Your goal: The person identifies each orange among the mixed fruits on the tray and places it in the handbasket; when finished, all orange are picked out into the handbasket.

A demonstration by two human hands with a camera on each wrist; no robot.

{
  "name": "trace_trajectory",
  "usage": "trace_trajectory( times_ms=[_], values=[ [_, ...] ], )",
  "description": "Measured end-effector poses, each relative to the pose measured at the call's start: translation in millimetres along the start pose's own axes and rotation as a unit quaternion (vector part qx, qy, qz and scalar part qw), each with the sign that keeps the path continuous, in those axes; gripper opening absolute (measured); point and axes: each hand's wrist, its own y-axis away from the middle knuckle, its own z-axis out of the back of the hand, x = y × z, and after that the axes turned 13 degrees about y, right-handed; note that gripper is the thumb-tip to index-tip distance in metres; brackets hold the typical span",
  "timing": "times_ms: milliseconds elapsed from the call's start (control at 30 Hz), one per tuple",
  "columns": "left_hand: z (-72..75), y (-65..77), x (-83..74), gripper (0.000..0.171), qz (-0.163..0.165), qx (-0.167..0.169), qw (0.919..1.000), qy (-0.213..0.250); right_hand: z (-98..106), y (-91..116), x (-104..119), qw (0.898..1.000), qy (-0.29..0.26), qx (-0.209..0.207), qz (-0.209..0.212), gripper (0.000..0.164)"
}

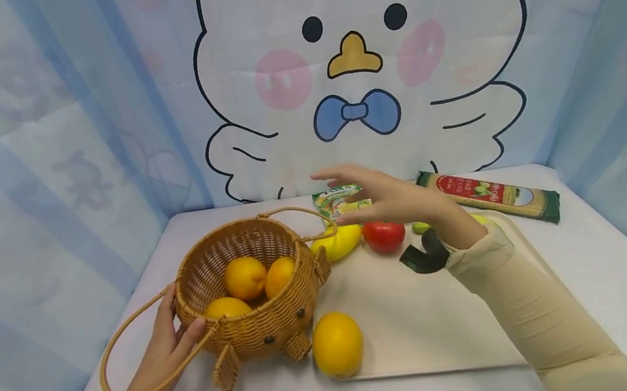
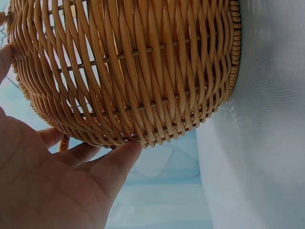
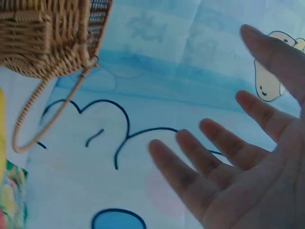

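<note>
A round wicker basket [image 1: 260, 334] with two hoop handles and an animal face stands at the left, with three orange fruits [image 1: 245, 278] inside. My left hand [image 1: 159, 354] holds its near left side, thumb at the rim and fingers around the wall; in the left wrist view, fingertips [image 2: 125, 157] meet the weave. Another yellow-orange fruit [image 1: 338, 344] lies beside the basket at the tray's near left corner. My right hand [image 1: 391, 195] is raised over the far part of the tray, fingers spread and holding nothing. In the right wrist view, its palm [image 3: 267, 191] shows bare.
A cream tray [image 1: 425, 319] covers the table's middle. Along its far side are a yellow banana-like fruit [image 1: 339, 243], a red fruit [image 1: 384, 236] and a green packet [image 1: 323, 201]. A long pasta packet [image 1: 492, 195] lies back right. Printed curtains [image 1: 361, 149] enclose the table.
</note>
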Motion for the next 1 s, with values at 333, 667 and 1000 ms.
trace_trajectory(
  times_ms=[333,667,1000],
  values=[
    [-3.5,0.9,1.1,0.082,0.018,-0.001,0.9998,-0.002,-53,37,-7,0.999,-0.018,-0.024,-0.023,0.078],
    [-3.4,0.0,-1.0,0.082,0.019,-0.005,0.9998,-0.007,-71,46,1,0.996,-0.061,-0.040,-0.051,0.075],
    [-1.8,-0.1,-0.7,0.081,0.013,-0.001,0.9999,-0.006,-103,53,11,0.996,-0.057,-0.036,-0.066,0.077]
  ],
)
